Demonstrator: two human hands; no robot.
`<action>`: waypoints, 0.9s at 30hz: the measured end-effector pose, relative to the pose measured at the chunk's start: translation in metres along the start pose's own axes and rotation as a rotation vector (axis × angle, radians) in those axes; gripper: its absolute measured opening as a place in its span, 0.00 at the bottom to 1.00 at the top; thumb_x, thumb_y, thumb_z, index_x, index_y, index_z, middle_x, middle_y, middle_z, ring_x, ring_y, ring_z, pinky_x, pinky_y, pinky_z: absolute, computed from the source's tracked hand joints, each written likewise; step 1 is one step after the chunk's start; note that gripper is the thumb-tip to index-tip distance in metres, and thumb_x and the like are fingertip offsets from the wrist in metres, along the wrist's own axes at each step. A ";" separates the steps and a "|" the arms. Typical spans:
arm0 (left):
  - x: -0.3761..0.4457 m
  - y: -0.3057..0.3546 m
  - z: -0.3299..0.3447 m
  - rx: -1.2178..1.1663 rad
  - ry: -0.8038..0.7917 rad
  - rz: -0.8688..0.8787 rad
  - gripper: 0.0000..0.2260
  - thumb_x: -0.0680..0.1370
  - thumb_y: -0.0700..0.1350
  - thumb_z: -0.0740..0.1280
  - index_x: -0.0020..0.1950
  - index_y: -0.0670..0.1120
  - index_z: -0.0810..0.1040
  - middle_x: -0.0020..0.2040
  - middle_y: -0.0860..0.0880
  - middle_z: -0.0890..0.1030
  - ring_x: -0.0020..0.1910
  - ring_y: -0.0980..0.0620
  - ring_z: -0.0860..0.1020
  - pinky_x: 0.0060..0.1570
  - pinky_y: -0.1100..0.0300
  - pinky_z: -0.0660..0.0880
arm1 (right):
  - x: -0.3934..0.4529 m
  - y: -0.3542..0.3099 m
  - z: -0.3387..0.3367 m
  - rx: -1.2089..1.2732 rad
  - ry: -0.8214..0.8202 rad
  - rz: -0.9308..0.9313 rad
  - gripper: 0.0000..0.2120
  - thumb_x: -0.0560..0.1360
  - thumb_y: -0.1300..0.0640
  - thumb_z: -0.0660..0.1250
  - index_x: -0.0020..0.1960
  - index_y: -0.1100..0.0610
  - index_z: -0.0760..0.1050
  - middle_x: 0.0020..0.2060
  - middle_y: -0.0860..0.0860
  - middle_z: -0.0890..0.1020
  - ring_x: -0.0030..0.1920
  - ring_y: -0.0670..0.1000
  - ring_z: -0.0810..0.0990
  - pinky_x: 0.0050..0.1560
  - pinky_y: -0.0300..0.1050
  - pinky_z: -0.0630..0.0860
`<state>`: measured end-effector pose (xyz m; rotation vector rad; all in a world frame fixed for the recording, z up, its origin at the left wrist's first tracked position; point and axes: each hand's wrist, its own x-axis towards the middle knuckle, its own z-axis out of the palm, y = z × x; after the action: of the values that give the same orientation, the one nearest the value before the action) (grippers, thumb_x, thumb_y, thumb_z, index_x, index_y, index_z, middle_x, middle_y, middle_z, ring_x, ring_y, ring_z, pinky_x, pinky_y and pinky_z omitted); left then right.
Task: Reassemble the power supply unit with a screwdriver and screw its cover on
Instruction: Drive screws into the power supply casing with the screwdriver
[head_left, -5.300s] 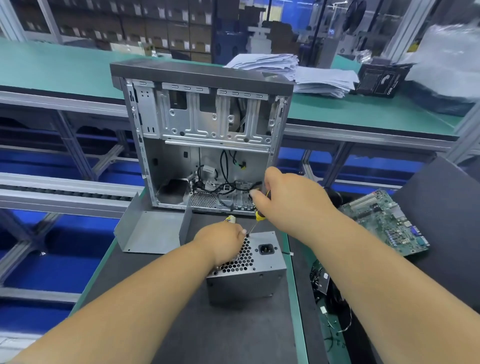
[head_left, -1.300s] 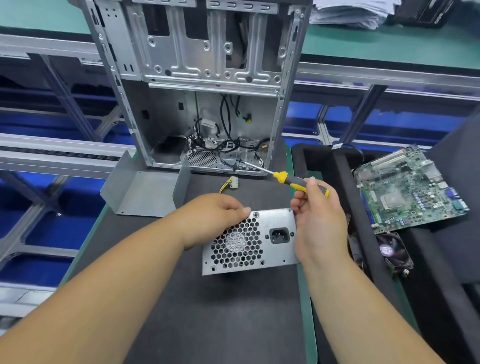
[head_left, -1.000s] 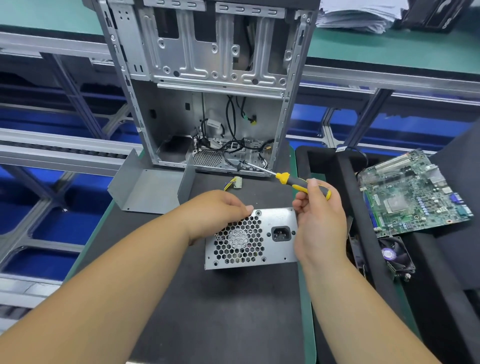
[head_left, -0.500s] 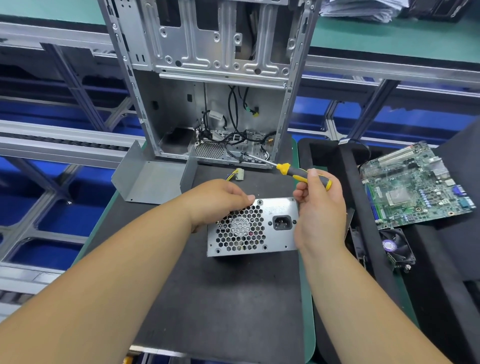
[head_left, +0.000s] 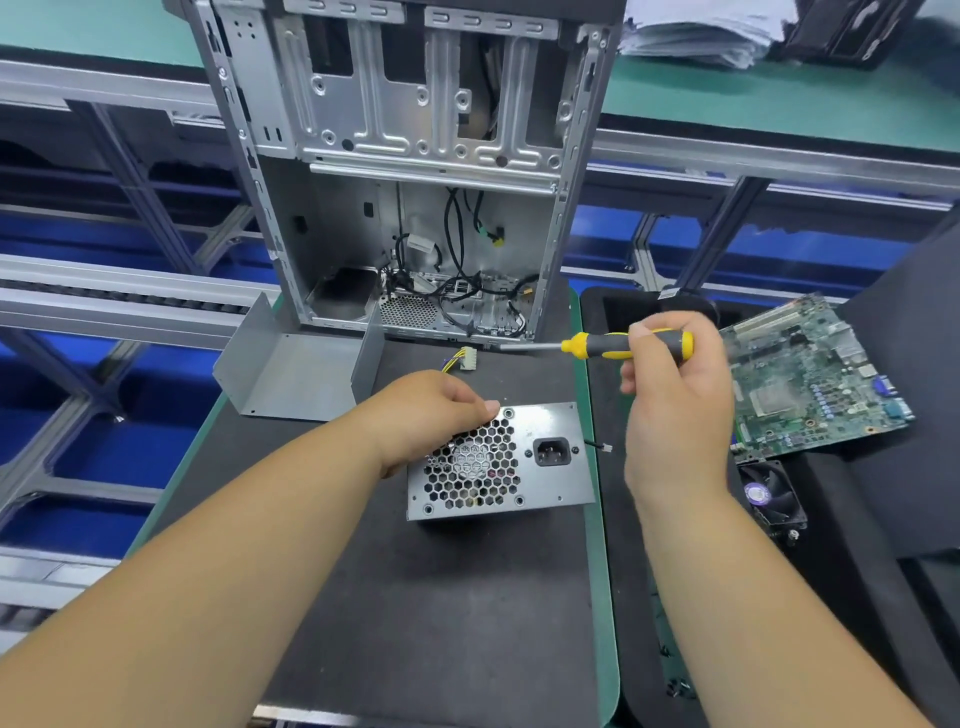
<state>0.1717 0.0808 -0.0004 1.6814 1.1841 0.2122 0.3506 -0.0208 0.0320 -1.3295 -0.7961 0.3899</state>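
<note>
My right hand has lifted off the right edge of the power supply and drifted up and right; it now hovers apart from the box, fingers curled round the screwdriver, whose shaft lies level and points left toward the open computer case. The tip is off any screw, so I judge I am between screws. My left hand keeps its curled grip on the box's upper left corner.

The box sits centre frame on the black mat, grey metal, honeycomb fan grille left, black socket right. The loose cover lies upper left of it, not yet fitted.
</note>
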 end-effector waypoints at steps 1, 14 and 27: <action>0.000 0.000 0.000 -0.002 0.005 0.000 0.09 0.75 0.58 0.70 0.44 0.54 0.83 0.46 0.54 0.83 0.50 0.53 0.79 0.55 0.57 0.73 | 0.002 -0.012 -0.003 -0.066 -0.063 -0.074 0.06 0.75 0.55 0.64 0.40 0.46 0.72 0.28 0.40 0.73 0.30 0.42 0.71 0.31 0.32 0.66; 0.002 -0.001 0.002 -0.012 0.009 0.027 0.09 0.74 0.58 0.71 0.42 0.54 0.82 0.49 0.53 0.83 0.53 0.53 0.79 0.59 0.55 0.73 | 0.001 -0.075 0.005 -0.568 -0.493 -0.290 0.02 0.73 0.53 0.62 0.43 0.48 0.69 0.36 0.50 0.82 0.41 0.54 0.82 0.40 0.56 0.77; 0.006 -0.004 0.003 -0.006 0.018 0.047 0.10 0.74 0.58 0.71 0.41 0.53 0.83 0.46 0.54 0.82 0.51 0.52 0.79 0.56 0.56 0.73 | -0.005 -0.076 0.005 -0.624 -0.511 -0.309 0.04 0.75 0.55 0.63 0.43 0.49 0.69 0.36 0.49 0.80 0.42 0.54 0.82 0.42 0.56 0.77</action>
<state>0.1740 0.0840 -0.0073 1.7065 1.1573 0.2601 0.3300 -0.0383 0.1033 -1.6659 -1.6235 0.2384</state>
